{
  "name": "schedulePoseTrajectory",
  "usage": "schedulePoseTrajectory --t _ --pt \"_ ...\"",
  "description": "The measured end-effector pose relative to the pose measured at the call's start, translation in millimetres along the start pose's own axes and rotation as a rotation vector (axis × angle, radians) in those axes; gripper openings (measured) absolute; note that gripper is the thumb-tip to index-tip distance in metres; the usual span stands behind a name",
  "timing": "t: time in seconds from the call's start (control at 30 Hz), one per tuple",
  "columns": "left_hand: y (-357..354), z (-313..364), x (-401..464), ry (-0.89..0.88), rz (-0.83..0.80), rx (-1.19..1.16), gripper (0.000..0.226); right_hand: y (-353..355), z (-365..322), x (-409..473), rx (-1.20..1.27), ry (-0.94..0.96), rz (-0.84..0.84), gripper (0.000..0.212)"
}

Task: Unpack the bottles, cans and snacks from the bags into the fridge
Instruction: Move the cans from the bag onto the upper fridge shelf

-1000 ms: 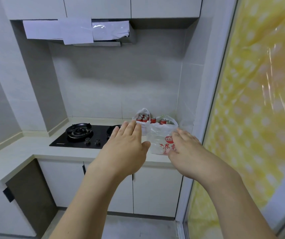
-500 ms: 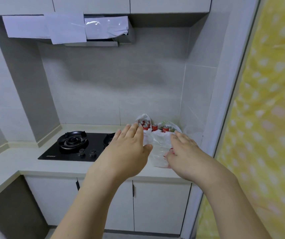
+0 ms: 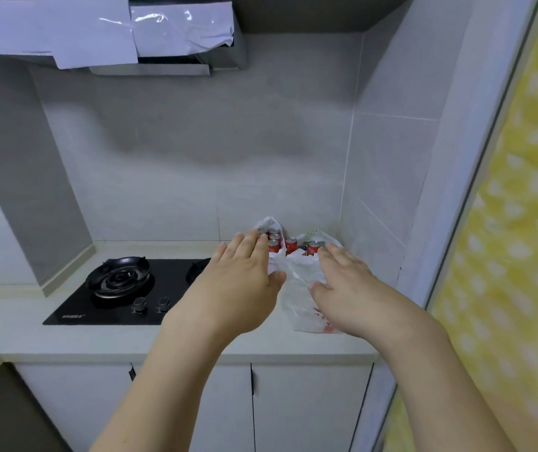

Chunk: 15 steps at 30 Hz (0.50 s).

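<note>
Where tiled walls meet, bags on countertop

You're standing in a home kitchen — a black gas hob is set into the pale surface, a range hood hangs above it, tiled walls rise behind, and white cabinet doors sit below.

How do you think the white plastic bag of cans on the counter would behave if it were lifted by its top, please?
The plastic bag looks thin and crumpled, so it would probably sag rather than hold shape. Several red cans stand packed inside, so it is likely heavy for its size. Loose cans might shift or tip as the film stretches.
</note>
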<state>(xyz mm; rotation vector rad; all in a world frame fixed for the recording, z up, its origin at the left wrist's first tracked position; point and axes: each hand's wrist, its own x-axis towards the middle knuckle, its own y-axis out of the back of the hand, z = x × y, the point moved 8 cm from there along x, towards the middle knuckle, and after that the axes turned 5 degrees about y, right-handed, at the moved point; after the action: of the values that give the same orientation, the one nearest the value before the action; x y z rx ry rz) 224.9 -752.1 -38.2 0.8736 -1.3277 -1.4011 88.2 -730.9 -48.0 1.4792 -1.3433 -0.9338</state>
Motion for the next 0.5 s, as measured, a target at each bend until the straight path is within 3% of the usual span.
schedulePoseTrajectory --t 0.5 --pt "-8 -7 110 0.065 0.024 -0.002 0.062 12 38 115 -0.001 0.085 0.026 0.057"
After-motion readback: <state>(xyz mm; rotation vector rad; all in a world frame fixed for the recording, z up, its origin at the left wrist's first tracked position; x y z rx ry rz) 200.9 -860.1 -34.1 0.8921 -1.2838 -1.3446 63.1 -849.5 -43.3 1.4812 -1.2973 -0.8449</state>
